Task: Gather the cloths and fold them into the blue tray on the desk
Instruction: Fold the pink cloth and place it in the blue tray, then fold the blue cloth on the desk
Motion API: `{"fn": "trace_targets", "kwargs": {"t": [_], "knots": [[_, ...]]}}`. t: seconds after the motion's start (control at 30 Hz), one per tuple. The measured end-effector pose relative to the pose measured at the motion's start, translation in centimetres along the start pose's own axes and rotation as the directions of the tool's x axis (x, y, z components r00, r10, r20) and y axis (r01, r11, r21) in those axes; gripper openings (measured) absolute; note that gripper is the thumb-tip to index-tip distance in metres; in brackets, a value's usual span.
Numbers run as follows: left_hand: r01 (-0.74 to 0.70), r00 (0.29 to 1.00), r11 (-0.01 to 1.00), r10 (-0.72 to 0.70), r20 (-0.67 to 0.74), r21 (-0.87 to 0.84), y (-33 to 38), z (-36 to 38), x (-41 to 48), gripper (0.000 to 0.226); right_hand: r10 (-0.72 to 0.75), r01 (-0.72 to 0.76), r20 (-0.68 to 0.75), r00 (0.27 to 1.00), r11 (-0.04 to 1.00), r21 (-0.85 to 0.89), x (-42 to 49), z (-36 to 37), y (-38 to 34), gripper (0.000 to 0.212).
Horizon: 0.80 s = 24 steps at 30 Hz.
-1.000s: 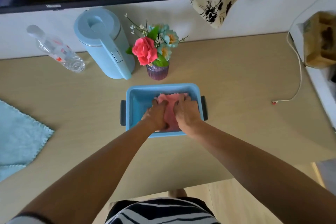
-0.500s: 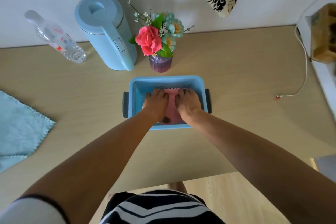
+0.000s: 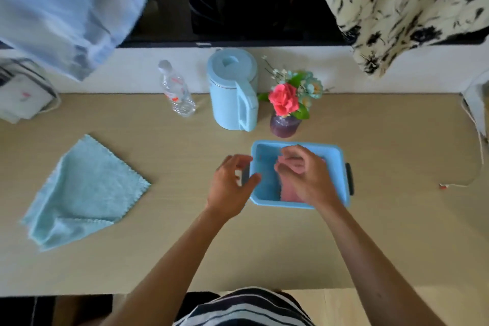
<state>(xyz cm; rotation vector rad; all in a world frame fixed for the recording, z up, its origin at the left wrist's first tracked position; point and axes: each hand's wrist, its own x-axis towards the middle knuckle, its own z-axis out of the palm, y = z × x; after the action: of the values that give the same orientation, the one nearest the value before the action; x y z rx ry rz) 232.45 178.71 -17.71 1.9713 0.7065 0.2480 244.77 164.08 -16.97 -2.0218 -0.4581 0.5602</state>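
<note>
Pink cloth (image 3: 288, 190) in blue tray (image 3: 336, 151), seemingly under right hand (image 3: 304, 174).

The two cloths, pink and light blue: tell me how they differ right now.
The pink cloth lies folded inside the blue tray, partly under the right hand; the light blue cloth lies loosely folded on the desk, untouched, left of the left hand. It shows far more area.
</note>
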Motion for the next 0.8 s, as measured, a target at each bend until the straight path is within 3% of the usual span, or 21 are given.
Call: {"fn": "trace_targets", "kwargs": {"t": [0.07,0.27,0.37,0.5,0.67,0.8], "knots": [[0.044,0.997,0.999,-0.045,-0.058,-0.022,-2.1,-3.1,-1.6,0.032,-0.018,0.016,0.015,1.000,0.996,0.091,-1.0,3.3,-1.5,0.031],[0.222,0.966,0.974,-0.213,-0.146,0.045,-11.2,-11.1,-5.8,0.030,-0.064,0.037,0.180,0.982,0.988,0.149,-3.4,13.4,-5.4,0.032],[0.315,0.944,0.922,-0.281,-0.170,0.226,-16.6,-14.8,-6.7,0.034,-0.070,0.037,0.256,0.964,0.991,0.131,-4.7,17.2,-6.7,0.035],[0.389,0.917,0.764,-0.376,-0.136,0.514,-22.9,-19.0,-7.7,0.046,-0.049,0.021,0.308,0.950,0.995,0.095,-6.2,21.0,-7.7,0.032],[0.309,0.895,0.626,-0.446,0.004,0.716,-27.6,-21.1,-9.0,0.065,-0.010,-0.002,0.318,0.948,0.999,0.036,-7.8,24.0,-7.6,0.026],[0.189,0.939,0.598,-0.341,0.034,0.779,-29.2,-22.1,-9.5,0.061,0.033,-0.041,0.315,0.948,0.999,0.017,-9.1,25.9,-7.1,0.023]]}}
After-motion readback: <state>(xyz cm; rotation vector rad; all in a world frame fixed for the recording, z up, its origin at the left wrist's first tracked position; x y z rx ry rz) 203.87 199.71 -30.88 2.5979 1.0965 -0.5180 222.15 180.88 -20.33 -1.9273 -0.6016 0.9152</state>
